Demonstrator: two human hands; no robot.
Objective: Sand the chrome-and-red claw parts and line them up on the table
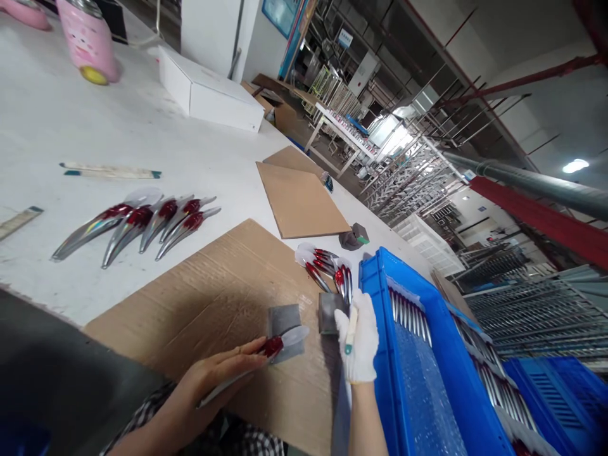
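Note:
My bare left hand [223, 373] is closed around a curved red-and-chrome piece [273, 346] with a translucent pale tip. The tip lies over a grey square sheet [285, 316] on the cardboard [209, 297]. On my right hand [363, 339] is a white glove; its fingers are closed on a short pale stick [351, 326] with a green end. Just left of that hand sits a dark grey block [330, 313]. Beyond it lies a small cluster of similar red-and-chrome pieces [320, 259].
A blue crate [380, 278] holding rows of chrome pieces stands at right, against the table. More curved pieces [164, 215] lie at left, near pale sticks [114, 171]. Farther back are a cardboard sheet [304, 199], a white box [213, 95] and a pink bottle [90, 38].

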